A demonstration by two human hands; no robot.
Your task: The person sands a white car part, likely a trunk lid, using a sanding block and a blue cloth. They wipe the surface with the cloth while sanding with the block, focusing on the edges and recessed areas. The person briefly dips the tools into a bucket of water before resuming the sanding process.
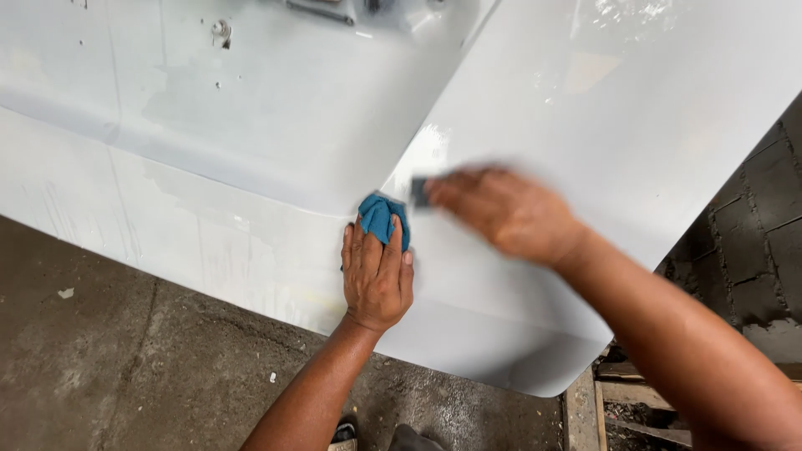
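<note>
Panel (pixel 635 125), a large white glossy sheet, fills the upper part of the view and lies tilted over a second white part (pixel 251 125) behind it. Left hand (pixel 378 271) rests flat on the panel, fingers stretched and not closed, pressing a blue cloth (pixel 383 215) against the surface near the panel's edge. Right hand (pixel 501 209) is blurred; its fingers pinch a small dark block (pixel 419 192), which touches the panel just beside the cloth. Both hands are close together. Below the panel is a rough concrete floor (pixel 109 367). At the right side are dark paving stones (pixel 756 217) and some wooden boards (pixel 622 392).
</note>
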